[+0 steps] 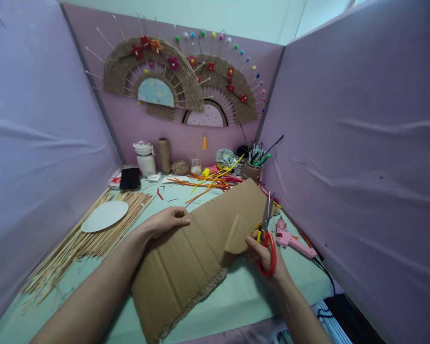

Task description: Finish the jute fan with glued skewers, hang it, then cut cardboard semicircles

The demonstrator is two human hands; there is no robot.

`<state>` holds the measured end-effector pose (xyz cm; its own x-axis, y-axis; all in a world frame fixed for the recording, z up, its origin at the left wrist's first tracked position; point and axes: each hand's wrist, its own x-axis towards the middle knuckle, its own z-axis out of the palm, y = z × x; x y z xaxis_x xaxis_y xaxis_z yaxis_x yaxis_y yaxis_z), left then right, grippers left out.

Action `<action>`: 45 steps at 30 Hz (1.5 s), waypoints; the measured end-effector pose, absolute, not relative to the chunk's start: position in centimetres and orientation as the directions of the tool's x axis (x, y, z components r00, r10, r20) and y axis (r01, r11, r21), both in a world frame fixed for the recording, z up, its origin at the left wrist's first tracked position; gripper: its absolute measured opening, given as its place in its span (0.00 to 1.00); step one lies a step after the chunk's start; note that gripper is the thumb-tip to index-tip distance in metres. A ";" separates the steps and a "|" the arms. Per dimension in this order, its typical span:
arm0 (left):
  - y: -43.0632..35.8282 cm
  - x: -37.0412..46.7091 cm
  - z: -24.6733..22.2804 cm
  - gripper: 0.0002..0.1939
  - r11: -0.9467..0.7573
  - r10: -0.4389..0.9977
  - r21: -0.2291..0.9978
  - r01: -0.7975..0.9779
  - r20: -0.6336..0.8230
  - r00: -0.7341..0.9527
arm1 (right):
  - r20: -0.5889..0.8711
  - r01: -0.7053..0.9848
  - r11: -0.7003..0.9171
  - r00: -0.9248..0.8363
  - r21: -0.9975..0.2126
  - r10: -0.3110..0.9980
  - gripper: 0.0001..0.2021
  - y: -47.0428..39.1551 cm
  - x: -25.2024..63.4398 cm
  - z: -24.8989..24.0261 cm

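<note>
Head view: right hand [263, 253] clenched through the red handles of scissors [267, 234], blades raised upright at the right edge of a cardboard sheet [197, 253], beside a curled flap of the sheet. Left hand [168, 220] pressed flat on the cardboard's upper left edge, fingers bent over it, holding it down. Cardboard laid slantwise across a pale green table [251, 291], near corner overhanging the front edge. Just right of the scissors, a pink glue gun [290, 239] on the table, black cord trailing off the right side. Left of the cardboard, well apart, a spread of thin wooden sticks [82, 239] with a white paper oval [104, 216] resting on top. Behind the cardboard, scattered orange, yellow and red strips [208, 181]. Along the back wall: a white jar [145, 157], a twine spool [164, 154], a cup of pens [252, 167]. Above, two fan-shaped woven pieces [179, 81] with small flowers pinned to the pink wall.
</note>
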<state>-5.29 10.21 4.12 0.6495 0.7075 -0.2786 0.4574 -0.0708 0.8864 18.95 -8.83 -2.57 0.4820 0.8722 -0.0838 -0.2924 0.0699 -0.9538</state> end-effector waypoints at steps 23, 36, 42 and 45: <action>4.6 -4.5 -0.6 0.16 0.479 0.822 0.877 -0.044 -0.430 0.373 | -0.051 0.018 -0.059 0.288 -0.998 0.956 0.19 -10.2 16.7 0.1; 8.8 -3.5 -2.0 0.05 0.520 0.784 0.851 -0.067 -0.445 0.433 | -0.288 0.629 0.114 -0.501 -0.769 0.816 0.12 -2.5 19.3 5.1; 8.9 -4.1 -1.7 0.07 0.516 0.771 0.848 -0.119 -0.399 0.496 | -0.344 0.690 0.366 -0.664 -0.624 0.664 0.13 0.9 13.1 4.9; 8.9 -4.4 -2.0 0.06 0.525 0.758 0.838 -0.146 -0.383 0.527 | -0.344 0.698 0.382 -0.663 -0.605 0.665 0.11 0.7 11.7 4.3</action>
